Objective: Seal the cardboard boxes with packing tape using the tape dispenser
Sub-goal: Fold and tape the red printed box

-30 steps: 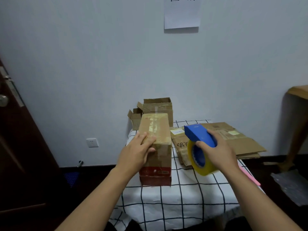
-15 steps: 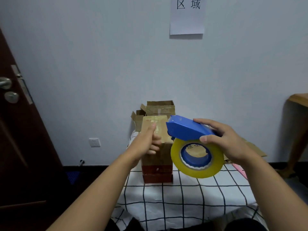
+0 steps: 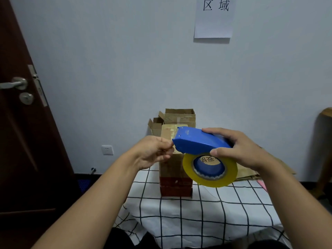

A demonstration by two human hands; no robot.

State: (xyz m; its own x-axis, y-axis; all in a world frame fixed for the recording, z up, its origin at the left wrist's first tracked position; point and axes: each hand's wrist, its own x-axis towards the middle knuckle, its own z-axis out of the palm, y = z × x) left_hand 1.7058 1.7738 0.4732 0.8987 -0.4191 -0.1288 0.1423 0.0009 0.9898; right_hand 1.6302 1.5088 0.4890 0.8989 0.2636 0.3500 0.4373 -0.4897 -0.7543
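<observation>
My right hand grips a blue tape dispenser with a yellowish roll of packing tape, held in the air above the table. My left hand is at the dispenser's front end, fingertips pinched together there; the tape end itself is too small to make out. Behind both stands a tall closed cardboard box with a red lower band, partly hidden by my hands.
A table with a white black-grid cloth lies before me. Two open cardboard boxes stand at the back against the wall. Flattened cardboard lies at the right. A dark door is at left, a wooden stool at far right.
My left hand left the top of the tall box and moved to the dispenser's front end. My right hand raised the dispenser and turned it sideways, bringing it in front of the box.
</observation>
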